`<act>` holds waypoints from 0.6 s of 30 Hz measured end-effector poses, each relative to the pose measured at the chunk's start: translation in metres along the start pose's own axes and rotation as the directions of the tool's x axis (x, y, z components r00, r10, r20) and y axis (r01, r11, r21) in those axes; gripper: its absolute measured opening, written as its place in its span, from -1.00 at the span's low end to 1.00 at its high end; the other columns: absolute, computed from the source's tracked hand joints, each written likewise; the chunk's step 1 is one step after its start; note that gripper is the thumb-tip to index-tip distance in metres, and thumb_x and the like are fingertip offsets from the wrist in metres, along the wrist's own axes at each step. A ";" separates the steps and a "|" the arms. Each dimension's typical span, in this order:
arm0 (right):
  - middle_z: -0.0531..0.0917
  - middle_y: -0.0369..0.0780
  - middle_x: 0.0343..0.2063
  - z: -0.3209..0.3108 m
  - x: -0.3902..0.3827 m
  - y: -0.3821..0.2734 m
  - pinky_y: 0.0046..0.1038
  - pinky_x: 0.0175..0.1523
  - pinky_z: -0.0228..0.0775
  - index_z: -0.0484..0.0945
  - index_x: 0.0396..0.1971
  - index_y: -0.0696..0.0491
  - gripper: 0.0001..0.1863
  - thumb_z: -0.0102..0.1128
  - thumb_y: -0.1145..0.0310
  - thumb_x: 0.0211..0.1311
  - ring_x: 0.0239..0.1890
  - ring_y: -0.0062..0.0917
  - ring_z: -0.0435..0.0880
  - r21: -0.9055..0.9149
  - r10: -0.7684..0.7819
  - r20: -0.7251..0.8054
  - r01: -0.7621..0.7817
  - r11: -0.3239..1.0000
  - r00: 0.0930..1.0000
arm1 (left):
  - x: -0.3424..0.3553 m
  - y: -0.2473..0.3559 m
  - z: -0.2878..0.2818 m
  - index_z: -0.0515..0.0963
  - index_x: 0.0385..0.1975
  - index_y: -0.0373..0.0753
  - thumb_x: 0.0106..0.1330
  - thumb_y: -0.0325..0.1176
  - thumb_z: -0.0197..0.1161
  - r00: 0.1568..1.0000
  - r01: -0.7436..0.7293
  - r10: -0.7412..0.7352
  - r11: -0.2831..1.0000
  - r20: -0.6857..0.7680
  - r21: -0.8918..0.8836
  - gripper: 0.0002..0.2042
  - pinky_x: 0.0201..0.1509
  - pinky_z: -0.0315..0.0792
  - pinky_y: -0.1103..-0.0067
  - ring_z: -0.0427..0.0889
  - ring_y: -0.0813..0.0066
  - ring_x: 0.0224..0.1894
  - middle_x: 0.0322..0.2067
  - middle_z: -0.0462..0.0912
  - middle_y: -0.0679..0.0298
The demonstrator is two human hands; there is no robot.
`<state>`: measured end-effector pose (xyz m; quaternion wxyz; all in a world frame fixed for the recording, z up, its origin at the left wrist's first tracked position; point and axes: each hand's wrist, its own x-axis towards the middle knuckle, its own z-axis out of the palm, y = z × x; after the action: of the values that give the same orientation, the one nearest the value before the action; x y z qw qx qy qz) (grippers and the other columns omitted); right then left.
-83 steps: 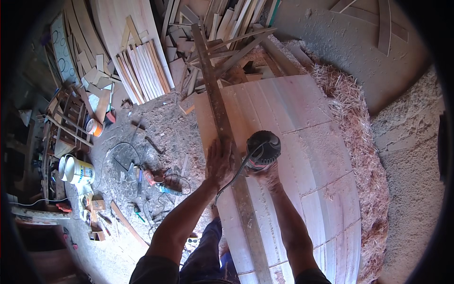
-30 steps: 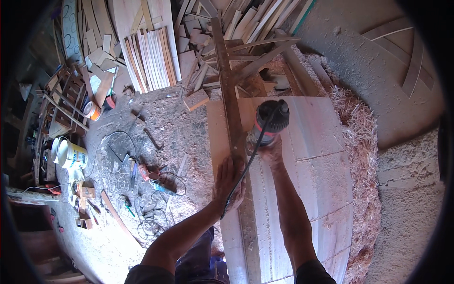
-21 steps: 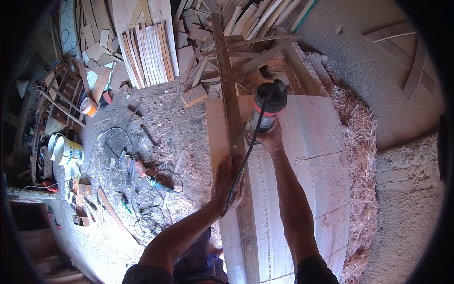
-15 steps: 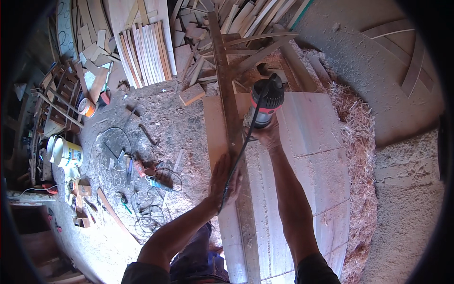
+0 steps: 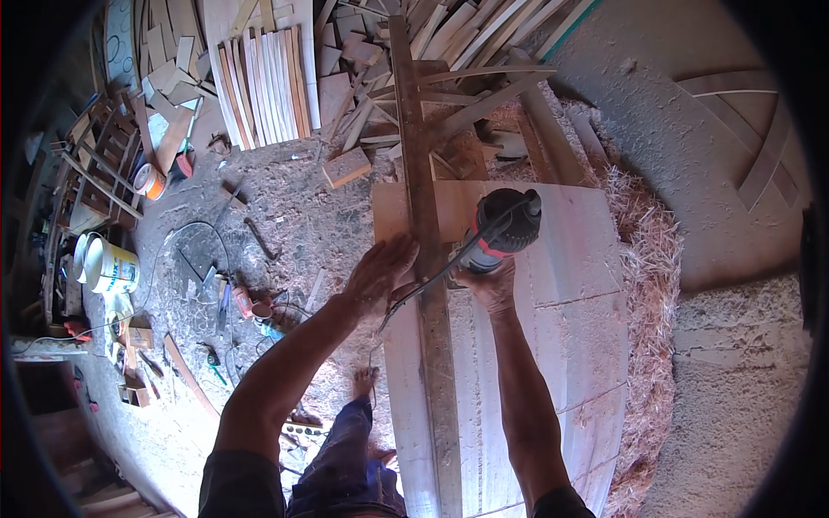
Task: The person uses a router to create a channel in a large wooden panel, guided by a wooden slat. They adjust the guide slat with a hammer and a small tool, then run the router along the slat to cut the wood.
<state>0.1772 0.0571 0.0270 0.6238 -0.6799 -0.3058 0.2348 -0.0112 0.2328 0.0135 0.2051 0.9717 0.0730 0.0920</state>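
My right hand (image 5: 489,283) is wrapped round the lower body of a trim router (image 5: 505,226) with a black top and a red band. The router stands tilted against the right side of a long dark wooden straightedge (image 5: 439,371). Under both lies a wide pale wood panel (image 5: 570,250) marked with lines and sawdust. My left hand (image 5: 380,272) lies flat, fingers stretched, at the straightedge's left side. From the router's top a black cord (image 5: 440,274) runs across the straightedge to below my left hand. The router's bit is hidden.
Wood shavings (image 5: 639,250) are heaped along the panel's right edge. Offcuts (image 5: 350,167) and stacked strips (image 5: 268,86) lie at the far side. Power tools (image 5: 259,309) and cords litter the floor at left, near white buckets (image 5: 110,266). My bare foot (image 5: 366,382) stands beside the panel.
The router and my right hand have come nearer along the straightedge, and the router's top leans more to the right. My left hand has shifted left and away from me.
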 end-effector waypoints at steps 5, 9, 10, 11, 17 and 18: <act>0.68 -0.30 -0.11 0.007 0.016 -0.005 -0.48 0.03 0.58 0.44 0.08 0.07 -0.26 0.60 0.55 -0.20 -0.10 -0.60 0.69 0.069 0.004 0.002 -0.004 0.998 1.000 | 0.002 -0.001 -0.008 0.10 0.49 -0.33 0.40 0.02 0.23 0.999 -0.023 0.023 1.000 0.042 -0.002 -0.20 0.58 0.02 0.18 0.07 0.04 0.56 0.48 0.14 -0.09; 0.70 -0.30 -0.16 0.013 0.034 -0.004 -0.48 0.02 0.59 0.45 0.06 0.07 -0.29 0.58 0.57 -0.19 -0.12 -0.60 0.69 -0.004 -0.076 -0.001 0.076 0.997 0.997 | 0.000 -0.003 -0.009 0.14 0.47 -0.35 0.38 -0.01 0.28 0.999 -0.031 0.032 0.999 0.028 -0.019 -0.21 0.56 0.05 0.16 0.10 0.02 0.54 0.46 0.18 -0.11; 0.69 -0.29 -0.15 0.013 0.039 -0.005 -0.48 0.02 0.59 0.45 0.07 0.07 -0.29 0.58 0.57 -0.19 -0.12 -0.60 0.69 -0.015 -0.065 0.006 0.065 0.998 0.998 | 0.000 -0.003 -0.009 0.15 0.46 -0.35 0.37 -0.01 0.29 0.999 -0.029 0.030 0.999 0.027 -0.027 -0.21 0.56 0.06 0.15 0.11 0.01 0.54 0.46 0.18 -0.11; 0.69 -0.29 -0.14 0.014 0.047 -0.005 -0.48 0.02 0.59 0.45 0.07 0.06 -0.29 0.57 0.58 -0.19 -0.11 -0.59 0.69 -0.026 -0.054 0.013 0.054 0.998 0.998 | 0.000 -0.002 -0.010 0.16 0.46 -0.35 0.37 -0.02 0.29 0.999 -0.026 0.027 0.999 0.026 -0.035 -0.21 0.55 0.07 0.15 0.12 0.00 0.54 0.46 0.19 -0.12; 0.65 -0.27 -0.05 0.015 0.071 0.004 -0.48 0.05 0.58 0.43 0.09 0.06 -0.26 0.55 0.61 -0.21 -0.07 -0.55 0.67 0.064 -0.028 0.011 0.027 0.998 1.000 | 0.003 0.004 -0.015 0.18 0.45 -0.35 0.36 -0.02 0.30 1.000 -0.012 0.014 0.997 0.027 -0.073 -0.22 0.55 0.08 0.14 0.13 -0.02 0.53 0.45 0.20 -0.13; 0.64 -0.26 -0.04 0.015 0.075 0.005 -0.48 0.06 0.57 0.43 0.09 0.06 -0.25 0.55 0.61 -0.22 -0.06 -0.55 0.67 0.071 -0.026 0.013 0.025 0.997 1.000 | 0.003 0.005 -0.017 0.18 0.45 -0.35 0.36 -0.03 0.30 0.999 -0.010 0.013 0.998 0.034 -0.067 -0.22 0.55 0.08 0.14 0.14 -0.02 0.53 0.45 0.20 -0.13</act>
<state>0.2196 0.1210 0.0254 0.6481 -0.6520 -0.3101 0.2422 -0.0110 0.2359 0.0315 0.2380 0.9661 0.0608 0.0789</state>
